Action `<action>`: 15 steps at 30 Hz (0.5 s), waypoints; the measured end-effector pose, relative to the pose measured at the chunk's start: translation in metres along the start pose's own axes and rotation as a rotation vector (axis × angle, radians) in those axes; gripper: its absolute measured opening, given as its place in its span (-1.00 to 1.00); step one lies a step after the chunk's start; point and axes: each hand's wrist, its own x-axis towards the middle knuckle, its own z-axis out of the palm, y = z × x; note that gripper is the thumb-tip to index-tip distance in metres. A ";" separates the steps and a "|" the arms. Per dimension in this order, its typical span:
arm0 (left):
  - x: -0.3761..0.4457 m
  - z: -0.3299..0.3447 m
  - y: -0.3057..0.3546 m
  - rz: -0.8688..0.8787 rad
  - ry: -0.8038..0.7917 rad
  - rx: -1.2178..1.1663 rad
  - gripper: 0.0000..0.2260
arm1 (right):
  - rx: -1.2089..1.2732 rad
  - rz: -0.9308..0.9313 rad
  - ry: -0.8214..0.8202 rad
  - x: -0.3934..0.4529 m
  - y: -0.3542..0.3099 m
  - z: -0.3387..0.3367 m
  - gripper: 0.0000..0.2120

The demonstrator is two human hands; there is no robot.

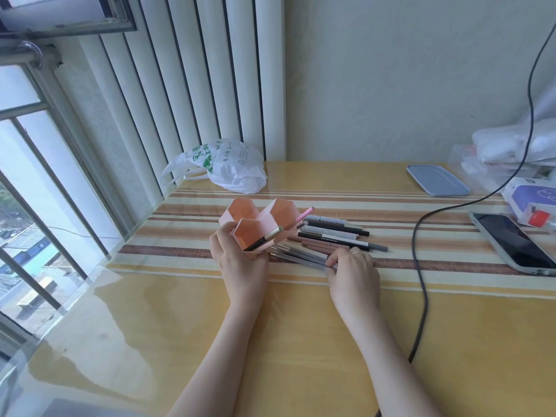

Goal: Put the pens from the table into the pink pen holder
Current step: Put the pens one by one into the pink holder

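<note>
The pink pen holder [251,219], made of three hexagonal cells, stands on the striped mat. My left hand [240,260] grips its near cell from the front. A black pen [264,239] leans out of that near cell, and a pink pen [305,213] sticks out of the right cell. Several pens [334,236] lie in a loose row to the holder's right. My right hand [353,270] rests on the nearest grey pens [298,256], fingertips pinched around their ends; they lie flat on the mat.
A white plastic bag [222,165] lies behind the holder. A blue-grey lid [436,179], a phone [514,242], a purple box [532,195] and a dark cable [421,266] occupy the right side. The window and glass table edge are at left.
</note>
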 end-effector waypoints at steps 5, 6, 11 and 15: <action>0.001 0.001 -0.003 -0.012 0.010 0.015 -0.48 | -0.010 -0.059 0.055 0.001 -0.002 0.000 -0.91; 0.002 0.001 -0.004 -0.013 0.011 0.016 -0.48 | 0.025 -0.081 0.090 0.001 -0.003 0.001 -0.92; 0.003 0.001 -0.006 -0.018 0.018 0.013 -0.46 | 0.558 -0.061 0.112 0.003 -0.007 -0.005 -0.94; 0.003 0.001 -0.006 -0.001 0.026 0.007 -0.45 | 1.001 0.098 0.158 0.005 -0.009 -0.014 -0.90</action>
